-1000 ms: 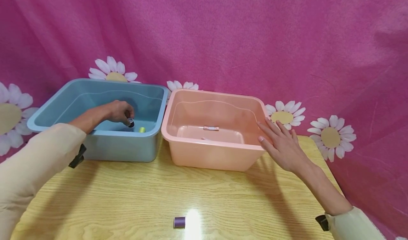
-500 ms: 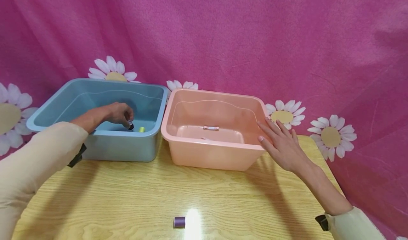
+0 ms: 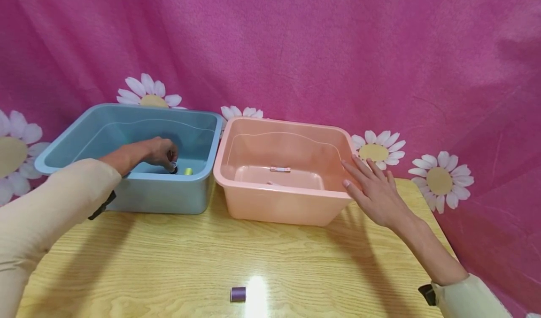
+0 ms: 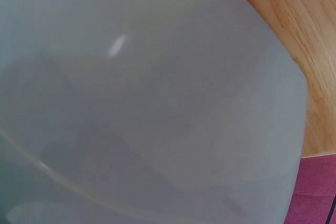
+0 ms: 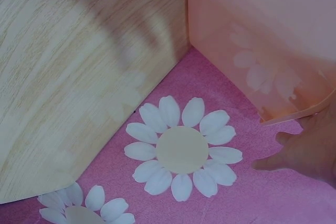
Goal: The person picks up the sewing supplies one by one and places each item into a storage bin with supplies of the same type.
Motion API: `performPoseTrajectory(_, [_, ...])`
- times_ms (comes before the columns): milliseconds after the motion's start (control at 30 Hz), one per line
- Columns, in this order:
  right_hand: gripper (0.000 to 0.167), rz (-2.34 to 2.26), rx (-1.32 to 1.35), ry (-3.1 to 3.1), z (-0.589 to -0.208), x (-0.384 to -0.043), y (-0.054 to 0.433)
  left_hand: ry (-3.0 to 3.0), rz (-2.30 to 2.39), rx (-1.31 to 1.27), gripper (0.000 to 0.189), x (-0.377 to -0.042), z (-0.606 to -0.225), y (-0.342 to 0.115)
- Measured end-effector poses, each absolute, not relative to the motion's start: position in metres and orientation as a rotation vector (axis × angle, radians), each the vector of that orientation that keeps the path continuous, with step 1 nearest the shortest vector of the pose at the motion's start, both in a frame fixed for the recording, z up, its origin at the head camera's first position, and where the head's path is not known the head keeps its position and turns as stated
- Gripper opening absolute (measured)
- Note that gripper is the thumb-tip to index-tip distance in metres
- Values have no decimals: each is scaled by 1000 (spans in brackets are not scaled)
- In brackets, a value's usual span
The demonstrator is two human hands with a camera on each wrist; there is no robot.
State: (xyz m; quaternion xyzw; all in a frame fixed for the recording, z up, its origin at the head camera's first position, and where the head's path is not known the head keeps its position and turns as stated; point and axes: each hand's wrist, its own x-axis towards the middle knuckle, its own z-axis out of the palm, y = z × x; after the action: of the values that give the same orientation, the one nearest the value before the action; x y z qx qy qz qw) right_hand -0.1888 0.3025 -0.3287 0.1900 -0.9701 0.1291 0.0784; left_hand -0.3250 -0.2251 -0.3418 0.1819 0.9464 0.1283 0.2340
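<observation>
Reaching over the near rim of the blue basin [image 3: 156, 196], my left hand [image 3: 162, 152] pinches a dark thread spool [image 3: 174, 168] with a pale end, low inside. A yellow-green spool [image 3: 188, 171] sits just right of it on the basin floor. My right hand [image 3: 376, 196] lies with fingers spread over the right rim of the pink basin [image 3: 276, 205]; the right wrist view shows that hand [image 5: 310, 148] at the rim. Inside the pink basin is a small pink bundle with a pale band [image 3: 280, 169]. Another small pale piece [image 3: 274, 183] is partly hidden by the near wall.
A purple thread spool [image 3: 238, 294] lies on the wooden table [image 3: 177, 261] near its front, beside a bright light reflection. Behind the basins hangs a magenta cloth [image 3: 296, 50] with white daisies. The left wrist view shows mostly the blue basin's wall [image 4: 184, 87].
My left hand has sunk very slightly in the blue basin with the dark spool, and the sleeve has shifted a little right. The right hand has stayed in place.
</observation>
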Motion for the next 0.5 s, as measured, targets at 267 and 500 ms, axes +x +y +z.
performPoseTrajectory(267, [57,394,563,-2912,-328,-189,302,2617,357,534,11,-326,-345,-226])
performPoseTrajectory(500, [57,393,550,-2917,-328,-188,302,2641,294,569,16,-324,-344,-223])
